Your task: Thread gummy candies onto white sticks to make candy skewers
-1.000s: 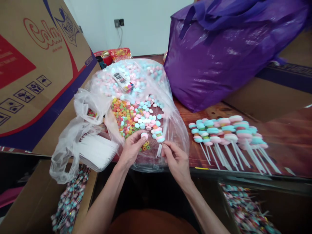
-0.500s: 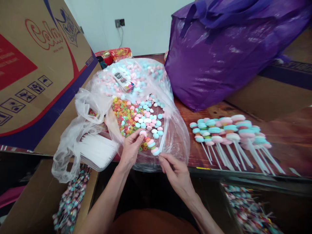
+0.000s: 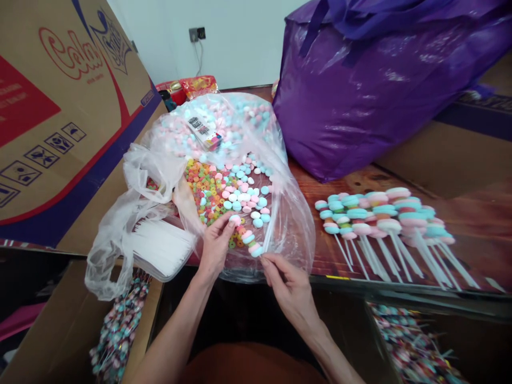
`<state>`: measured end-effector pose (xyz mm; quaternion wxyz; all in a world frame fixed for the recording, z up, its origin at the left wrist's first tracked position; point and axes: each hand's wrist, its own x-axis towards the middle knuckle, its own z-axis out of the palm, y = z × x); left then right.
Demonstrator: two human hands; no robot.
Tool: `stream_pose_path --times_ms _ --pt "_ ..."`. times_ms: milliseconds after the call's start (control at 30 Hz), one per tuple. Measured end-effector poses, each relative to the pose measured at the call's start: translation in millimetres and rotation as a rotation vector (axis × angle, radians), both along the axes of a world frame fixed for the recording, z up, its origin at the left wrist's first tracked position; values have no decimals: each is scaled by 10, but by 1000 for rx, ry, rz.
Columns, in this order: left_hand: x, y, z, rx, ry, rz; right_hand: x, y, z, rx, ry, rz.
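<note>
A candy skewer (image 3: 251, 241) of pink and blue marshmallows with small gummy rings between them slants between my hands. My right hand (image 3: 288, 280) is closed in a pinch on its stick at the lower end. With thumb and fingertips, my left hand (image 3: 216, 242) pinches a pink-and-white marshmallow (image 3: 235, 219) at the skewer's upper end. Loose marshmallows (image 3: 245, 198) and gummy rings (image 3: 204, 184) lie on clear plastic just beyond the hands. Behind them sits a big clear bag of marshmallows (image 3: 240, 120).
Finished-looking candy skewers (image 3: 384, 213) lie in a row at right. White sticks (image 3: 162, 248) fill a plastic tub at left. A purple bag (image 3: 340, 101) and a cardboard box (image 3: 80, 106) flank the table. Boxes below hold more wrapped skewers (image 3: 118, 330).
The view has shifted slightly, so the skewers at right appear a little farther right. Both hands keep nearly the same place and grip on the skewer.
</note>
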<state>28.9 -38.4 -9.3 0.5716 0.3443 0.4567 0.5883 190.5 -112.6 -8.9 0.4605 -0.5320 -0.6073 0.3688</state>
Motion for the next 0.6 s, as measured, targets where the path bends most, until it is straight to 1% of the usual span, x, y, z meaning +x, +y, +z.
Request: stream_pose_path --times_ms 200,433,600 --pt "10 -4 18 11 85 19 -37 -6 -26 -28 2 -30" --pt "20 -40 30 122 386 51 -87 34 19 -132 41 -24" --pt "33 -62 2 152 435 43 -131 66 43 -149 65 -12"
